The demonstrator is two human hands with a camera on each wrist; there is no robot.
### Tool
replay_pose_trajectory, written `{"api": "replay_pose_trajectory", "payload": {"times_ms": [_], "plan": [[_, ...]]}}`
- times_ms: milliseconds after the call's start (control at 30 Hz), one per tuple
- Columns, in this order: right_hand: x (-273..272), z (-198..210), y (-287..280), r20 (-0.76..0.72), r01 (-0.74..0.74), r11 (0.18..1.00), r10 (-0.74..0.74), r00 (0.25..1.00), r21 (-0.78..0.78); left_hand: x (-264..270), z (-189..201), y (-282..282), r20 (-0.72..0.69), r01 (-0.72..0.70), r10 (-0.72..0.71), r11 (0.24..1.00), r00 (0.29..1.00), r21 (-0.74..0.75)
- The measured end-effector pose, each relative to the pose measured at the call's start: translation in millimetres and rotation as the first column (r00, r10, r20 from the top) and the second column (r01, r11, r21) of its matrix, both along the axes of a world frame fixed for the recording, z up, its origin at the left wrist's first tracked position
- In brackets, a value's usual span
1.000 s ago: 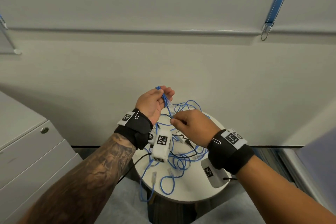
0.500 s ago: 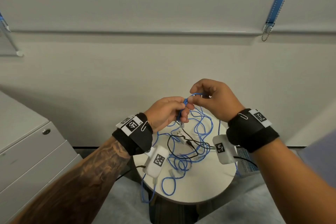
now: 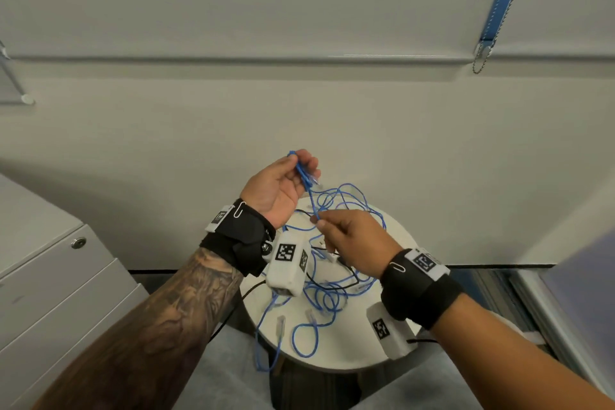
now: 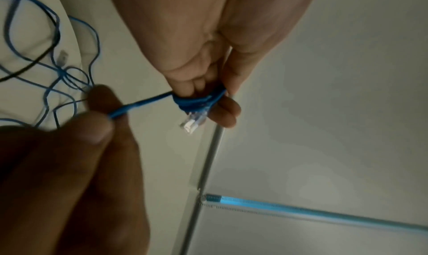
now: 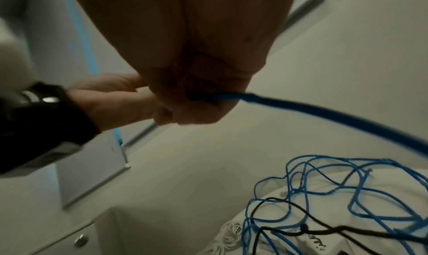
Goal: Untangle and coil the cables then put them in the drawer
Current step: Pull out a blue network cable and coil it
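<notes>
My left hand (image 3: 293,176) is raised above the far edge of the round white table (image 3: 349,349) and holds a small bundle of blue network cable (image 3: 303,173) folded over its fingers. The clear plug (image 4: 193,121) sticks out below the loops (image 4: 199,101). My right hand (image 3: 336,230) pinches the same blue cable (image 4: 129,108) a short way below, and the strand between the hands is taut. From the right hand the cable (image 5: 324,116) runs down to the tangle of blue cables (image 3: 332,293) and a black cable (image 5: 347,229) on the table.
A grey drawer cabinet (image 3: 56,293) with a round lock (image 3: 78,242) stands at the left, its drawers closed. Loose blue cable ends (image 3: 266,349) hang over the table's near edge. A wall is behind the table. A grey surface (image 3: 585,303) lies at the right.
My right hand has dropped from beside the left hand's fingers to lower over the table, sliding down the blue cable. My left hand has lifted and turned palm-up with the bundle.
</notes>
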State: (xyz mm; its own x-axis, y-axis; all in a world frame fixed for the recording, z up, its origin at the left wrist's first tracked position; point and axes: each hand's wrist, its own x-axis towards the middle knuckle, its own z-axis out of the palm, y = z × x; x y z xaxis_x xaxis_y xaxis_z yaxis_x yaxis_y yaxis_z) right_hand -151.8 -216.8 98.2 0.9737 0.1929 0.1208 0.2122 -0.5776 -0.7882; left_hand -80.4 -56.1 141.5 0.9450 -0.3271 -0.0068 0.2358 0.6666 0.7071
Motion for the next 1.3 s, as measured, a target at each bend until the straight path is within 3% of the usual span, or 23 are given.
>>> {"api": "replay_pose_trajectory", "payload": {"times_ms": [200, 300, 400, 467, 567, 733, 900, 967, 1100, 1200, 1300], "plan": [[-8, 34, -3, 0.080, -0.093, 0.980, 0.108, 0.991, -0.176, 5, -12, -4, 0.077, -0.122, 0.109, 0.976, 0.991, 0.182], [-8, 51, -3, 0.115, -0.116, 0.979, 0.137, 0.984, -0.169, 3, -11, -10, 0.227, -0.228, 0.147, 0.893, 0.963, 0.389], [0, 67, -12, 0.194, -0.073, 0.988, 0.099, 0.976, -0.135, -5, -12, -12, 0.379, -0.249, -0.005, 0.746, 0.925, 0.617], [7, 74, -21, 0.257, -0.036, 0.990, 0.070, 0.964, -0.134, -13, -10, -13, 0.371, -0.169, -0.128, 0.725, 0.920, 0.668], [17, 76, -30, 0.321, 0.036, 0.997, -0.012, 0.947, -0.071, -23, -2, -12, 0.278, -0.017, -0.189, 0.800, 0.942, 0.600], [32, 73, -36, 0.315, 0.078, 0.987, -0.119, 0.942, 0.140, -26, 12, -10, 0.279, 0.116, -0.330, 0.806, 0.902, 0.580], [38, 51, -27, 0.196, 0.095, 0.957, -0.153, 0.969, 0.274, -21, 19, -5, 0.232, 0.231, -0.304, 0.927, 0.924, 0.296], [35, 37, -20, 0.128, 0.117, 0.962, -0.152, 0.980, 0.246, -16, 22, -3, 0.179, 0.215, -0.239, 0.966, 0.955, 0.145], [15, 19, 0, 0.130, 0.021, 1.000, -0.020, 0.991, -0.005, -2, 16, 3, 0.030, 0.064, -0.064, 0.998, 0.998, -0.012], [4, 21, 10, 0.154, -0.029, 0.984, 0.056, 0.986, -0.175, 6, 6, 5, -0.007, -0.071, 0.072, 0.997, 0.997, 0.029], [3, 35, 8, 0.168, -0.034, 0.986, 0.061, 0.984, -0.162, 6, -3, 4, 0.073, -0.148, 0.137, 0.973, 0.988, 0.179]]}}
